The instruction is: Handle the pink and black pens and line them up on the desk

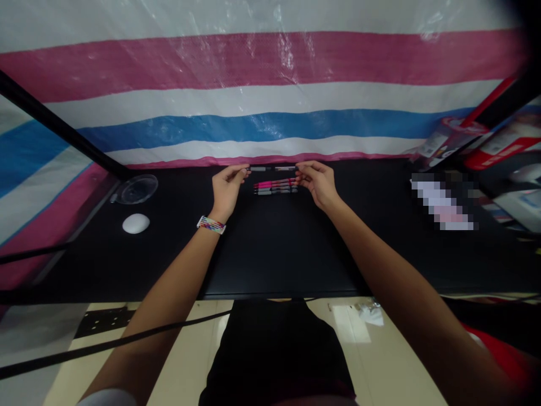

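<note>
Grey pen (271,168), ends in left fingers (238,171), right fingers (306,168)

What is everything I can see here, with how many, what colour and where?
Held pen: 1, black and grey, between the hands
Laid-out pens: several, exact count unclear, pink and grey, on the tabletop
Tabletop: 1, black, beneath the pens
Clear round lid-like piece: 1, transparent, far left
Rounded object: 1, white, left
Striped sheet: count unclear, white, pink and blue, behind and left
Tub: 1, clear with red, far right
Pixelated patch: 1, pale, right, contents hidden
Blurred items: several, red and white, right edge
Floor: 1, cream, below
Wristband: 1, multicoloured, left wrist
Left hand: 1, bare, pen's left end
Right hand: 1, bare, pen's right end
</note>
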Tool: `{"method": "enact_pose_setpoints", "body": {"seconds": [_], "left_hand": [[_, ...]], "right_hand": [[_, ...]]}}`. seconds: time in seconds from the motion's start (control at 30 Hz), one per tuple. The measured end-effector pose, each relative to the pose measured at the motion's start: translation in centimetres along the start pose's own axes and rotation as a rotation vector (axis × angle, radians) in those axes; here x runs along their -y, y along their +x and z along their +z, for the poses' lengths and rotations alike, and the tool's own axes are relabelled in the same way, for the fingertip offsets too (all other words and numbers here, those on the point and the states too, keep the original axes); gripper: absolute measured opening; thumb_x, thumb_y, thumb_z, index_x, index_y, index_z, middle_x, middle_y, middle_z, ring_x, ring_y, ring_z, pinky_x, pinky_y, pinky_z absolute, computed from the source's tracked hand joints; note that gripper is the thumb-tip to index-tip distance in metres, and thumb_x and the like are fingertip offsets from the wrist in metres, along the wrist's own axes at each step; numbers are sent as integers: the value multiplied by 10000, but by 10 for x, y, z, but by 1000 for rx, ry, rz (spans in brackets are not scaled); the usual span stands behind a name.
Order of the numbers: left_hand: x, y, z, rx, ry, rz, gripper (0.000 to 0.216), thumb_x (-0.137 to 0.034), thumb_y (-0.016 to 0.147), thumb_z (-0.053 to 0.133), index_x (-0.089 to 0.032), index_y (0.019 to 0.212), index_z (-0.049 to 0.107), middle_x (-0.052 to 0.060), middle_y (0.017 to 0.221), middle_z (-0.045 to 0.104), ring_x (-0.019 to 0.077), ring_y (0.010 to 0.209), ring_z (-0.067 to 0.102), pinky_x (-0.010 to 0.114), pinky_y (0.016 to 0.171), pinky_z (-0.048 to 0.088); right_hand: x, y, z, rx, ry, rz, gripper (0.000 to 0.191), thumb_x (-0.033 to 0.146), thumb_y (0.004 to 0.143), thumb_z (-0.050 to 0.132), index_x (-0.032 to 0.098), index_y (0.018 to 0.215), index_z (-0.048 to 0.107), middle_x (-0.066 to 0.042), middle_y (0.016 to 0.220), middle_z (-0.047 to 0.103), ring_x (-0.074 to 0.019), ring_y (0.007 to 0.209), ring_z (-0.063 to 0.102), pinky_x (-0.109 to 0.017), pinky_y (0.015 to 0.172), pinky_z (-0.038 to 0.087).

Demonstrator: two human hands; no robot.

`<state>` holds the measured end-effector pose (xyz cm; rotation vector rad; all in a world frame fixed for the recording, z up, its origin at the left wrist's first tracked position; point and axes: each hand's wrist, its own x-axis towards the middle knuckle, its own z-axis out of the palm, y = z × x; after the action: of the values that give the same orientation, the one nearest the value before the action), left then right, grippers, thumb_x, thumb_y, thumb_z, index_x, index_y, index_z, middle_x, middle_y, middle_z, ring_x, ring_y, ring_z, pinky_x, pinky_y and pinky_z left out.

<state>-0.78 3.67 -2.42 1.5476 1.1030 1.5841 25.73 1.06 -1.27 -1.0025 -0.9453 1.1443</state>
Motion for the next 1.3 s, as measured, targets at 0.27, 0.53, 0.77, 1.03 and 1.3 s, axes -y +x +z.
{"method": "enact_pose_setpoints", "body": {"seconds": [0.27, 0.53, 0.77, 1.03, 1.3], "left_hand": [[-8, -3, 3, -34, 8, 4, 116, -208, 904, 815, -255, 996, 868, 50, 1012, 875, 219, 984, 835, 392, 951, 668], [-9, -2, 2, -64, 28, 5, 107, -191, 914, 803, -248, 980, 865, 52, 1010, 877, 225, 991, 840, 405, 977, 669], [-11, -2, 2, -81, 14, 0, 112, -176, 902, 815, -253, 962, 871, 50, 1013, 880, 222, 991, 840, 401, 996, 664], [-12, -3, 2, -82, 4, 4, 99, -198, 895, 825, -262, 956, 870, 50, 1018, 880, 227, 993, 838, 416, 1004, 666], [-11, -2, 3, -86, 56, -13, 82, -235, 915, 807, -266, 968, 861, 54, 1028, 878, 244, 1012, 833, 437, 964, 681]], "right_hand": [[0, 3, -1, -60, 4, -33, 84, 247, 765, 735, 229, 840, 768, -19, 736, 693, -156, 658, 635, -341, 662, 607], [-2, 5, -2, -99, 3, -43, 99, 247, 742, 714, 221, 829, 752, -15, 730, 673, -150, 649, 627, -332, 651, 598], [-3, 7, -5, -135, 12, -28, 63, 240, 748, 749, 212, 803, 737, -27, 716, 674, -153, 637, 628, -337, 646, 601], [0, 7, -5, -167, -2, -29, 68, 244, 757, 726, 212, 815, 745, -16, 709, 670, -145, 636, 623, -324, 643, 594], [-3, 8, -5, -177, -47, -49, 89, 308, 786, 725, 234, 836, 717, -16, 731, 660, -160, 661, 623, -344, 673, 602]]}}
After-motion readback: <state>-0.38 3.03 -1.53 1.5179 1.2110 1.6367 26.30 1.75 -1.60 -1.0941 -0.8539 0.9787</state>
